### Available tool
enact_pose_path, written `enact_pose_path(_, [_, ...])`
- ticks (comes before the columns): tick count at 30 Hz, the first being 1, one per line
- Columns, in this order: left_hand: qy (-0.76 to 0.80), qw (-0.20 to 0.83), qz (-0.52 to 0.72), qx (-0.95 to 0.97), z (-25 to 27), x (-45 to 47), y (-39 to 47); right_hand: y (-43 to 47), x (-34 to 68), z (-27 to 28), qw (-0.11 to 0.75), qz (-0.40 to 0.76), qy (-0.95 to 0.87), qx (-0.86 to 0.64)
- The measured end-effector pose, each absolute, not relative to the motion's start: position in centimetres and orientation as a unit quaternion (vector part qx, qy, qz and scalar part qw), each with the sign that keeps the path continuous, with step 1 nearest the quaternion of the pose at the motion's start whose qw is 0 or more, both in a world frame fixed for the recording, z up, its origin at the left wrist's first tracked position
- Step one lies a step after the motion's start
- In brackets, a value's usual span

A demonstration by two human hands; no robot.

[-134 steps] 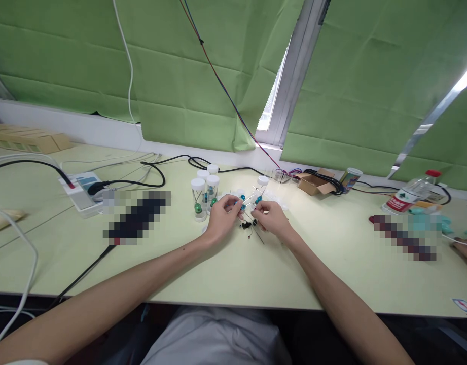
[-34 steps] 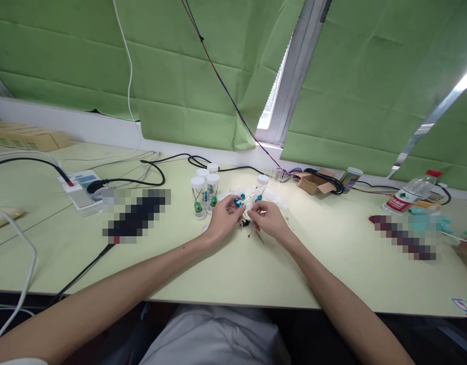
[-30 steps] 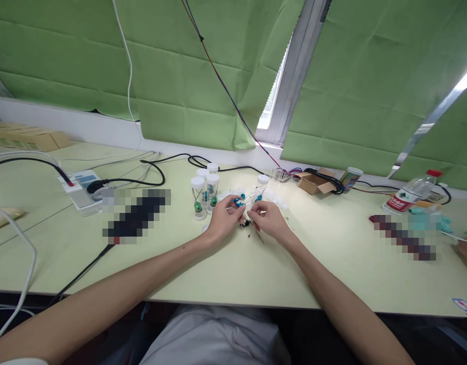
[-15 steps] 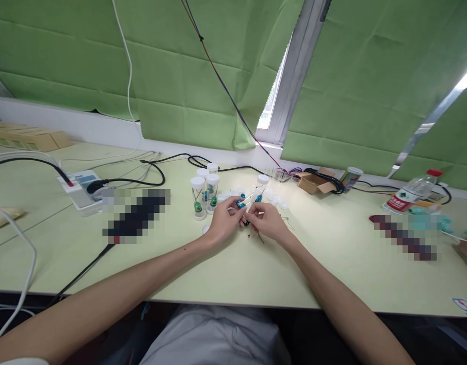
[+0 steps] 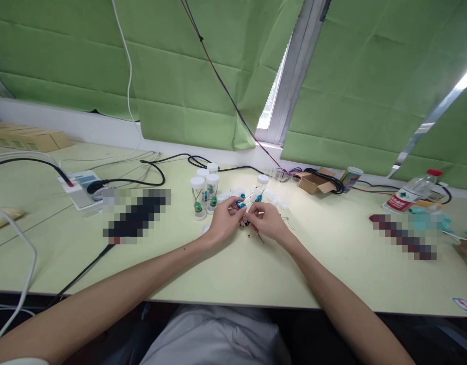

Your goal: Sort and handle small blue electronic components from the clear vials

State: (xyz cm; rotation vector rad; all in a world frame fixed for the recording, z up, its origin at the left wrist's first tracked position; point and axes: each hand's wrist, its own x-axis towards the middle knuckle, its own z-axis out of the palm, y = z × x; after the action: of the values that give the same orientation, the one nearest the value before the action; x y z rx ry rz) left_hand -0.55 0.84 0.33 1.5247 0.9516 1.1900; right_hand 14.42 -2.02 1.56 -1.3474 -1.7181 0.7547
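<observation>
Right hand (image 5: 270,220) has shifted left since the earlier frame; fingertips now nearly meet the left hand (image 5: 224,218). Blue beads (image 5: 240,204) over the counter (image 5: 305,263), at left fingertips, beyond and left of the right grip; white pin (image 5: 249,199) slants away rightward. Both grips nearly closed; can't tell what's held.

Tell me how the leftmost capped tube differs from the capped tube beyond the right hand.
The leftmost tube shows green inside; the other tube shows blue. The leftmost tube stands grouped, its base visible; the other tube stands apart, its base hidden. Both are clear, with white caps.
</observation>
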Motion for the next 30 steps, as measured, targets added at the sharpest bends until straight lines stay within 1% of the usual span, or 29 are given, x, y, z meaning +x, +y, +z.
enact_pose_path(19, [0.389,0.471,0.485,0.626,0.32,-0.49,0.88,-1.79,14.60,1.26,0.413,0.269,-0.692,-0.527])
enact_pose_path(30, [0.381,0.478,0.476,0.632,-0.15,-0.50,1.18,-1.66,14.68,1.24,0.397,0.271,-0.703,-0.525])
